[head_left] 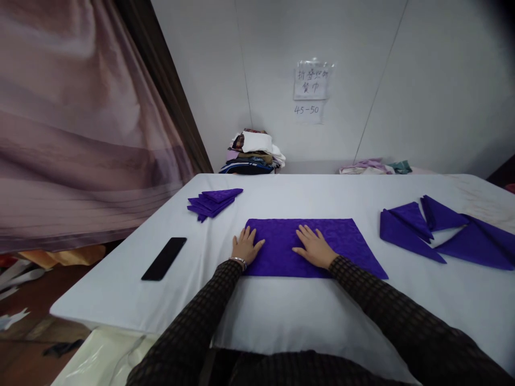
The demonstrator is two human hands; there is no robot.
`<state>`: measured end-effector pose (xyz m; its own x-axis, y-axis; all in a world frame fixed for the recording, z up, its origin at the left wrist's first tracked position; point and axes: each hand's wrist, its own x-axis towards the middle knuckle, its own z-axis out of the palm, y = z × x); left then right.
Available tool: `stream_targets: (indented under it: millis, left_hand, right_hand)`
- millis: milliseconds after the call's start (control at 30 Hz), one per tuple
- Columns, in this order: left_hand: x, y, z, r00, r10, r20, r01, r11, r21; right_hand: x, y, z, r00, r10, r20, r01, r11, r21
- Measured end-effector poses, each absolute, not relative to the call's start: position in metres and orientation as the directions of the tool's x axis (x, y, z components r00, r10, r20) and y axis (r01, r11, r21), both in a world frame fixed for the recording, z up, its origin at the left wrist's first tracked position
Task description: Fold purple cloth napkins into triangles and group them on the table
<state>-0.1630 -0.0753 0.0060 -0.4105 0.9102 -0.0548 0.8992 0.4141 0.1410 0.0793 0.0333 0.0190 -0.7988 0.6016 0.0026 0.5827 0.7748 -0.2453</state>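
Note:
A purple cloth napkin (pixel 277 257), folded into a flat rectangle, lies in front of me on the white-covered table. On its left end rests my left hand (pixel 244 246), fingers spread and palm down, a bracelet at the wrist. My right hand (pixel 314 247) lies flat near the napkin's middle, its fingers apart. Neither hand grips the cloth. Folded purple napkins (pixel 215 202) overlap in a fanned pile to the far left. Over on the right are more purple napkins (pixel 406 230), folded into pointed shapes.
A black phone (pixel 164 259) lies on the table (pixel 201 300) at the left. Behind the table's far edge sits a stack of folded clothes (pixel 253 153), with more cloth (pixel 374 166) farther right. Handwritten paper signs (pixel 311 83) hang on the wall. A pinkish curtain (pixel 80 123) drapes at the left.

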Motion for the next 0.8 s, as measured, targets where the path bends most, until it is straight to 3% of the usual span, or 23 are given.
stream_targets:
  millis: [267,433,633,733,800]
  left_hand:
    - [-0.16,-0.044,0.002,-0.295,0.954,-0.05,0.949,0.299,0.098]
    - [-0.165,-0.043,-0.002,-0.294,0.955,-0.05,0.951,0.297,0.084]
    - [-0.165,-0.04,-0.003,-0.295,0.955,-0.038,0.953,0.297,0.065]
    - [-0.168,-0.037,-0.001,-0.302,0.952,-0.044,0.949,0.305,0.084]
    - [-0.17,-0.036,0.003,-0.313,0.947,-0.077,0.938,0.321,0.132]
  right_hand:
    - [0.042,0.048,0.006,-0.821,0.57,0.003,0.544,0.785,-0.297]
    - [0.097,0.093,-0.005,-0.719,0.695,-0.015,0.675,0.693,-0.254]
    - [0.185,0.138,-0.005,-0.399,0.914,-0.067,0.909,0.385,-0.162]
    - [0.205,0.136,-0.002,-0.312,0.948,-0.053,0.939,0.3,-0.168]
    - [0.209,0.126,0.0,-0.338,0.941,-0.02,0.924,0.328,-0.197]
